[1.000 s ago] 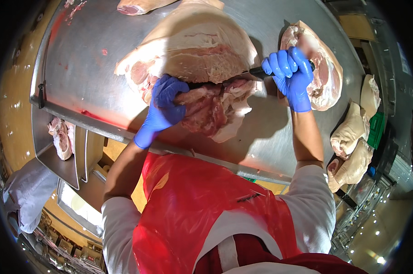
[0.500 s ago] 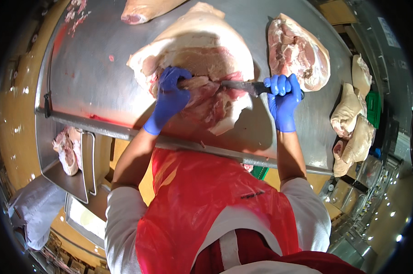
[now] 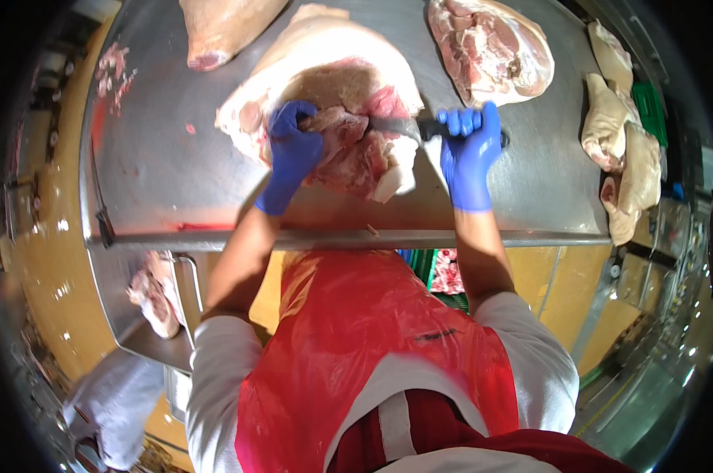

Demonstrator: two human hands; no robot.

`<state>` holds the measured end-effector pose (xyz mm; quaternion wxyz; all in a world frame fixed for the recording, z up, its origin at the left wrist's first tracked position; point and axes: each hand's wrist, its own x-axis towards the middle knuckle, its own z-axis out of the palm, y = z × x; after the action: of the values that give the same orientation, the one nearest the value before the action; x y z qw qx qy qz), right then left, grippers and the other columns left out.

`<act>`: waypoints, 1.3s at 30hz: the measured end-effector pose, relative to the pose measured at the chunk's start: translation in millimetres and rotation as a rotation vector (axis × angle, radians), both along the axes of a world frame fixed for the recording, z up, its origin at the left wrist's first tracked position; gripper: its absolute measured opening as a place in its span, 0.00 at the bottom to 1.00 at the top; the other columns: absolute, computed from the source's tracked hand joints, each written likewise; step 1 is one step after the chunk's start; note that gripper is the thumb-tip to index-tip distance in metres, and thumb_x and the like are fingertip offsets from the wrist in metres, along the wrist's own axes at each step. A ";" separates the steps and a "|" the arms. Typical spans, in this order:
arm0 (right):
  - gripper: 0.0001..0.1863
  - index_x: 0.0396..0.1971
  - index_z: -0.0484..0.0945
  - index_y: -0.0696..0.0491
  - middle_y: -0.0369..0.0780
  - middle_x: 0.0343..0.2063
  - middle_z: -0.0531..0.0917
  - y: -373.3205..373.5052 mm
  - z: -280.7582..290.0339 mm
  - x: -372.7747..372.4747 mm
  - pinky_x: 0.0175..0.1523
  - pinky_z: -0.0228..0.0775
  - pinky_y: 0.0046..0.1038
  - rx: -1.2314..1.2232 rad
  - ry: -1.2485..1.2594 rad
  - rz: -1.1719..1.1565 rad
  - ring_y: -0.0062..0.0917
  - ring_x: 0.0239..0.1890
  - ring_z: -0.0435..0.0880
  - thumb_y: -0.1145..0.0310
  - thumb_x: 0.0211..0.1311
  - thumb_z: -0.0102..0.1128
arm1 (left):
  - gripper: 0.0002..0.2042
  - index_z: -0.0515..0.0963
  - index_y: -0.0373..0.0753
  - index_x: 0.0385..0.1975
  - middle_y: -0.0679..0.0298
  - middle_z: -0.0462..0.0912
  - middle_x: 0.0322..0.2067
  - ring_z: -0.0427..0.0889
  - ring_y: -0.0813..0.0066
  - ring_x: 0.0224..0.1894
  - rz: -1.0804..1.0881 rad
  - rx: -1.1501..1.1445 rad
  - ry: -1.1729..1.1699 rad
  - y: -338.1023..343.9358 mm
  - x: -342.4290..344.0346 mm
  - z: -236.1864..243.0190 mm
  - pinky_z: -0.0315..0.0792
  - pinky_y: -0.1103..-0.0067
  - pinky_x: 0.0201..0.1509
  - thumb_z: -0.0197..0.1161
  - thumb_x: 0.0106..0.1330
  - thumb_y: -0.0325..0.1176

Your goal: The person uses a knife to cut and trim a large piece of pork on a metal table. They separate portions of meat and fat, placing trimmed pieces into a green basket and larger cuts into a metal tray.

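Note:
A large skin-on piece of pork (image 3: 348, 43) lies on the steel table, its red and pink cut face toward me. My left hand (image 3: 293, 158), in a blue glove, is closed on a flap of that meat at the left of the cut. My right hand (image 3: 467, 150), also gloved in blue, grips the black handle of a knife (image 3: 392, 126) held sideways, its blade in the cut meat with the tip hidden. Just beyond my right hand lies a separate cut of pork (image 3: 486, 55).
Pork pieces lie at back left (image 3: 230, 24) and right (image 3: 616, 158), near a green crate (image 3: 648, 114). A dark thin tool (image 3: 102, 213) rests along the left edge. A steel tray (image 3: 135, 335) holds meat below. A co-worker's sleeve (image 3: 116, 406) shows at lower left.
The knife and my right hand have moved leftward, the blade further into the meat. My left hand keeps its grip. The view has shifted, bringing more of a crate below the table into sight.

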<state>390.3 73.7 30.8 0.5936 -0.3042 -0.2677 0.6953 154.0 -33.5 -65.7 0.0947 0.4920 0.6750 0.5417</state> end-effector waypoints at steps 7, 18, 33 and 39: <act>0.16 0.32 0.71 0.50 0.36 0.25 0.74 -35.8 15.8 -45.3 0.46 0.72 0.35 0.132 -0.216 -0.369 0.24 0.28 0.74 0.55 0.75 0.58 | 0.11 0.79 0.38 0.35 0.54 0.83 0.34 0.81 0.53 0.40 -0.118 -0.067 0.076 5.1 -7.8 11.2 0.74 0.65 0.49 0.61 0.49 0.24; 0.10 0.42 0.75 0.51 0.35 0.19 0.75 -36.0 105.5 19.1 0.18 0.68 0.23 0.220 -1.642 0.752 0.19 0.16 0.77 0.67 0.65 0.63 | 0.11 0.76 0.40 0.35 0.52 0.82 0.29 0.82 0.50 0.35 -0.525 -0.116 0.787 35.2 -12.9 28.3 0.76 0.59 0.42 0.63 0.51 0.32; 0.22 0.61 0.68 0.54 0.38 0.29 0.76 -223.2 13.9 30.6 0.20 0.67 0.23 -0.397 -0.654 0.512 0.17 0.15 0.71 0.71 0.67 0.50 | 0.10 0.79 0.36 0.36 0.61 0.83 0.30 0.83 0.71 0.33 -0.743 -0.024 0.311 34.2 -43.2 43.3 0.76 0.76 0.41 0.58 0.55 0.18; 0.38 0.78 0.50 0.45 0.41 0.26 0.77 -203.4 -80.4 -70.1 0.25 0.70 0.26 0.008 -0.756 0.252 0.19 0.20 0.74 0.70 0.69 0.49 | 0.08 0.78 0.35 0.32 0.68 0.77 0.25 0.68 0.86 0.25 -0.687 -0.140 0.074 26.6 -41.4 43.5 0.65 0.81 0.29 0.57 0.52 0.19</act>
<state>320.3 -129.7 -49.5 0.3645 -0.5012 -0.5053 0.6006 112.6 -6.9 -22.1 0.2804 0.7017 0.5088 0.4124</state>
